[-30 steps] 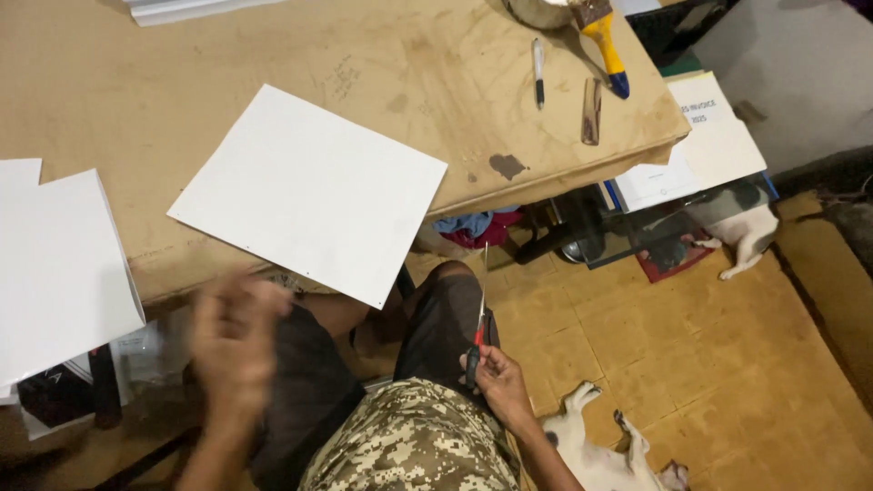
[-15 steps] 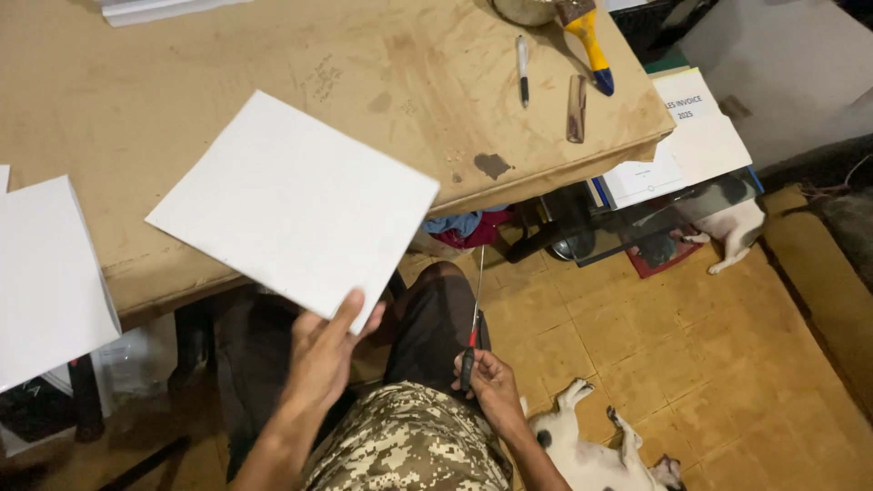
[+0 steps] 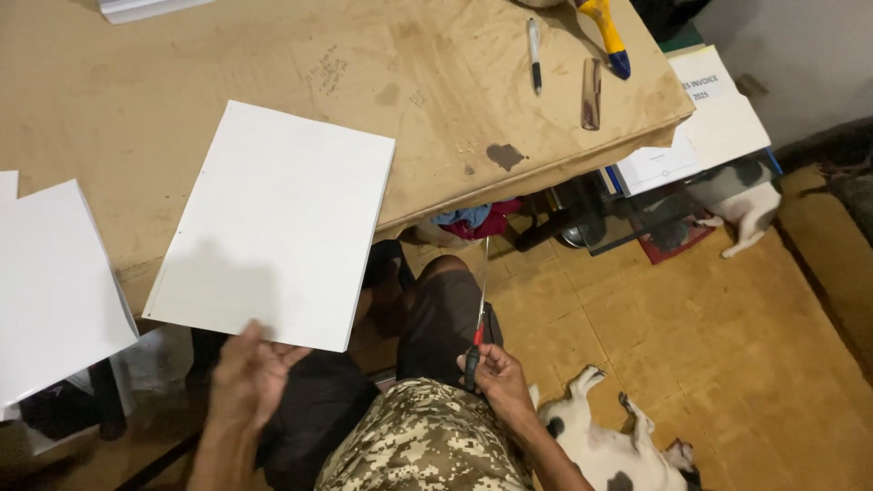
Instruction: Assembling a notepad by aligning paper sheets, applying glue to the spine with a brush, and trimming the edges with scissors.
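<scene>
Head view: a white sheet (image 3: 277, 223) lies tilted over the near edge of the brown counter (image 3: 273, 73), its lower part hanging past the rim. More white sheets (image 3: 50, 282) sit at the far left. Under the counter's right end lies a stack of white papers with dark print (image 3: 718, 114).

The left hand (image 3: 245, 373) touches the white sheet's lower edge, its fingers (image 3: 250, 336) loosely spread, thumb beside the corner. The right hand (image 3: 500, 382) has its fingers curled tight around the dark handle of a red-necked screwdriver (image 3: 477, 314), blade pointing up toward the counter, above the knee.
</scene>
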